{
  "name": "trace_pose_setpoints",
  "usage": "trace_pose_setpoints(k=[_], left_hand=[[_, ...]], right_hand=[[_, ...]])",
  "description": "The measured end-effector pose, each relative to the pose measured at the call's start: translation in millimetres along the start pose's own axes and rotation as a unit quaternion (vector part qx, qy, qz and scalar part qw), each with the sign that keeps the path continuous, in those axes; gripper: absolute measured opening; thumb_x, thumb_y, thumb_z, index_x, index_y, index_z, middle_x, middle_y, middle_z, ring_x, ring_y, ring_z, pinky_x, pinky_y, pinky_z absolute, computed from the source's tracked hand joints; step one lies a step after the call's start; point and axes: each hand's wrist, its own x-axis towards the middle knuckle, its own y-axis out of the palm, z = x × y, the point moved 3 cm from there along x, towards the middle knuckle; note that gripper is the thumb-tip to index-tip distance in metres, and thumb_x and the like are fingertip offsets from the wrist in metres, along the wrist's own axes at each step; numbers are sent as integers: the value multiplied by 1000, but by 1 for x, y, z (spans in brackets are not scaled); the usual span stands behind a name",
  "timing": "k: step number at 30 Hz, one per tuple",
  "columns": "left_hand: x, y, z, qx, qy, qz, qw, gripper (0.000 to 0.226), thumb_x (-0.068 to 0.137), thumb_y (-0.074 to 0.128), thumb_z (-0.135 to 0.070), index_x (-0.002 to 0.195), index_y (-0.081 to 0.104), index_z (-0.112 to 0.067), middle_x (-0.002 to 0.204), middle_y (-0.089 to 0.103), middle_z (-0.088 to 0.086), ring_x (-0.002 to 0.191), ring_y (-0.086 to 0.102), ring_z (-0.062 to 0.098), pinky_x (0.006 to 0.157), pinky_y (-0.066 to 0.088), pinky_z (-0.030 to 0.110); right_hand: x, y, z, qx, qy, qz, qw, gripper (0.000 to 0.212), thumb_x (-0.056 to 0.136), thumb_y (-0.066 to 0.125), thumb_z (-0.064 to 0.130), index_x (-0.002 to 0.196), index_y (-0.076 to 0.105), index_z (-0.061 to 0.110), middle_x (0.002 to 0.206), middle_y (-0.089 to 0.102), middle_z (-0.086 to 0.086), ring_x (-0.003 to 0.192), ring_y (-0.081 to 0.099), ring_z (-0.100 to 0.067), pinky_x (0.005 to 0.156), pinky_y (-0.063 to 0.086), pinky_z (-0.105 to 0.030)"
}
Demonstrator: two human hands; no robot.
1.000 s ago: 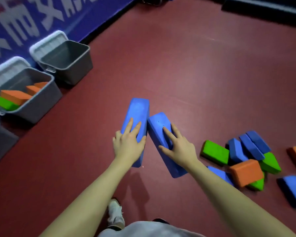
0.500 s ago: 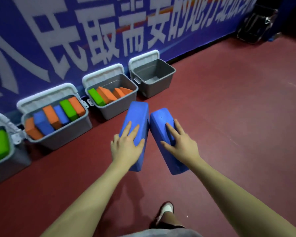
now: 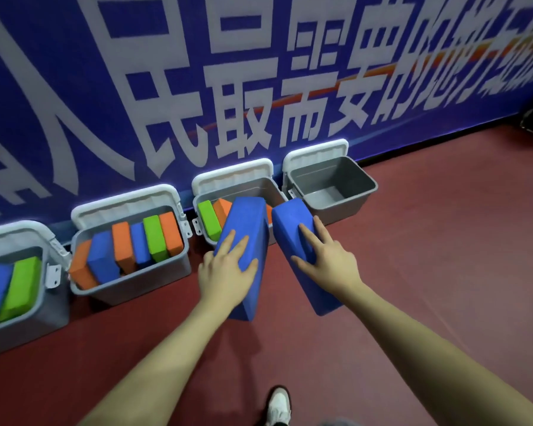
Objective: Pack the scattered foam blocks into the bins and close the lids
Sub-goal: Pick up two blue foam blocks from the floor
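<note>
You've got four grey bins [image 3: 130,284] with lids up, two blue blocks in your hands [image 3: 246,241], at least three more blue blocks binned, three green [image 3: 154,238], about five orange [image 3: 122,250], one white shoe [image 3: 279,405]

rightmost bin [image 3: 342,196] open and unfilled, neighbouring bin [image 3: 204,201] part-filled, lids raised
</note>
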Motion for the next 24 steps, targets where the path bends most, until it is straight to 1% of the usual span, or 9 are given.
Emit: trace_pose_setpoints(k=[2, 6, 11, 16, 19, 22, 24], left_hand=[[38, 2, -6, -12, -4, -7, 1000, 54, 91, 53, -46, 143, 40, -38, 156, 23, -14, 125, 46, 31, 103, 35, 35], [107, 6, -11, -33, -10, -16, 999, 54, 91, 54, -44, 142, 41, -37, 156, 25, -12, 124, 47, 32, 103, 37, 37], [205, 8, 3, -29, -10, -37, 999, 53, 92, 49, -47, 143, 39, -37, 156, 23, -13, 124, 45, 31, 104, 34, 37], [317, 13, 27, -35, -10, -28, 999, 54, 92, 52, -44, 144, 39, -37, 157, 22, -13, 127, 42, 33, 107, 30, 40], [374, 21, 36, -53, -8, -3, 999, 54, 93, 52, -43, 144, 38, -35, 157, 21, -12, 129, 39, 34, 108, 28, 39], [428, 35, 42, -58, -3, 14, 998, 54, 95, 49, -44, 146, 35, -36, 158, 18, -13, 131, 37, 31, 106, 28, 39], [464, 50, 50, -57, -10, 25, 998, 54, 95, 48, -45, 147, 32, -37, 158, 15, -14, 130, 37, 29, 106, 27, 38]], right_hand=[[42, -8, -4, 4, 0, -1, 1000, 70, 89, 49, 59, 150, 18, 41, 161, 3, 11, 116, 50, -29, 72, 41, -33], [121, -15, -5, -1, -22, -5, 1000, 70, 89, 49, 60, 150, 19, 40, 161, 5, 9, 116, 50, -30, 75, 45, -35], [226, -14, -3, -2, -30, -16, 999, 71, 89, 49, 60, 150, 20, 39, 161, 4, 8, 120, 51, -26, 74, 47, -35], [331, -3, 8, -8, -20, -7, 1000, 71, 90, 49, 58, 151, 18, 38, 162, 2, 9, 123, 48, -25, 74, 47, -34], [389, 6, 20, -22, -21, 11, 999, 72, 91, 49, 57, 151, 17, 38, 161, 1, 9, 129, 43, -24, 73, 45, -32], [447, 19, 24, -20, -13, 17, 1000, 71, 90, 51, 57, 151, 18, 39, 162, 1, 9, 134, 38, -22, 76, 48, -34], [482, 34, 22, -14, -6, 23, 1000, 72, 89, 52, 58, 150, 20, 39, 162, 2, 9, 134, 39, -24, 76, 49, -36]])
